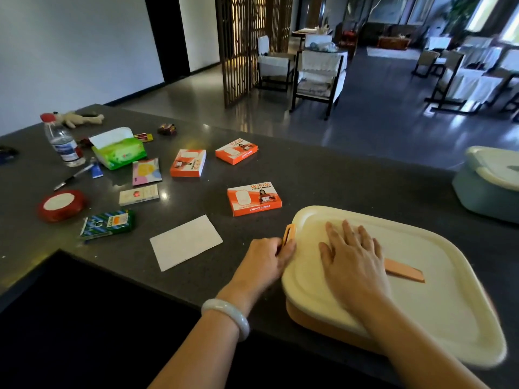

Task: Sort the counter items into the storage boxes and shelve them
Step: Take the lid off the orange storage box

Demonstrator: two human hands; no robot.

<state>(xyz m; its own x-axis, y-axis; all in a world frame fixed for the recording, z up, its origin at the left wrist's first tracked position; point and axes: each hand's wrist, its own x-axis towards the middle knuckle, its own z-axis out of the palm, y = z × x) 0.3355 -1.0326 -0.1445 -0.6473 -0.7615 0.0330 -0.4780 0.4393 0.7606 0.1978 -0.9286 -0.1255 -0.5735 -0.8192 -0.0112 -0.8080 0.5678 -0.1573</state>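
Orange storage box point(317, 324) at near right of counter point(323, 175), cream lid point(421, 313) seated on top, long axis running from near left to far right. Right hand point(351, 262) flat on lid, fingers straight and slightly spread, pressing down. Left hand point(269, 259) at lid's left edge, fingers curled round orange side latch point(289, 234). Latch directly at left fingertips, so left hand nearer; likely step: unclipping to open the box. Three orange router cartons still loose; nearest point(254, 198) just beyond latch, left of the box. Blue box point(483, 192) at far right, lidded.
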